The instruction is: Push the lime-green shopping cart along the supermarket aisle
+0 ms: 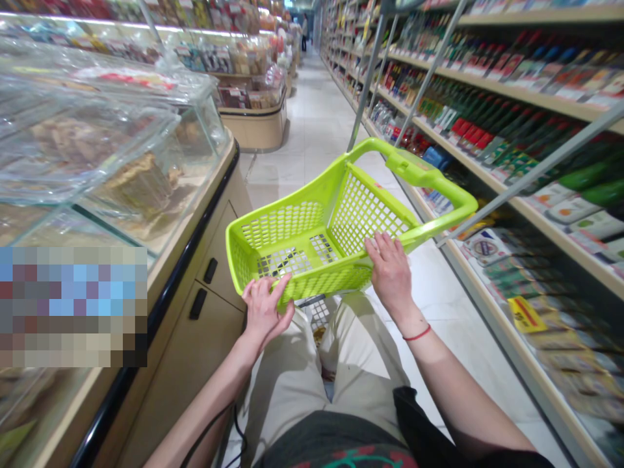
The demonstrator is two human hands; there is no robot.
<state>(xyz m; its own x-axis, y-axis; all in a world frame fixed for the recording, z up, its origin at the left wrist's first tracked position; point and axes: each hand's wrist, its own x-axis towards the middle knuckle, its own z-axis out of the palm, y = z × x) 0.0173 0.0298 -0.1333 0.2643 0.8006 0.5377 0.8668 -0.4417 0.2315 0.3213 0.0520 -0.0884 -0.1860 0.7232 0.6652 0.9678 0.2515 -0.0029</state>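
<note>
A lime-green plastic shopping cart (322, 283) stands crosswise in front of my legs, its mesh-sided basket facing up. Its looped handle (419, 172) points to the far right. My left hand (266, 309) is closed over the near rim at the basket's left corner, fingers curled on the edge. Further right along the same rim, my right hand (391, 276) grips near the foot of the handle, with a red cord on the wrist. Parts of the cart's lower section show between my legs; most of it is hidden.
On the left runs a glass-topped display counter (146, 182) with a black bumper edge. Shelves (507, 188) of bottles and packets line the right, with grey metal poles before them. A tiled aisle (312, 110) leads ahead, where a person (305, 32) stands far off.
</note>
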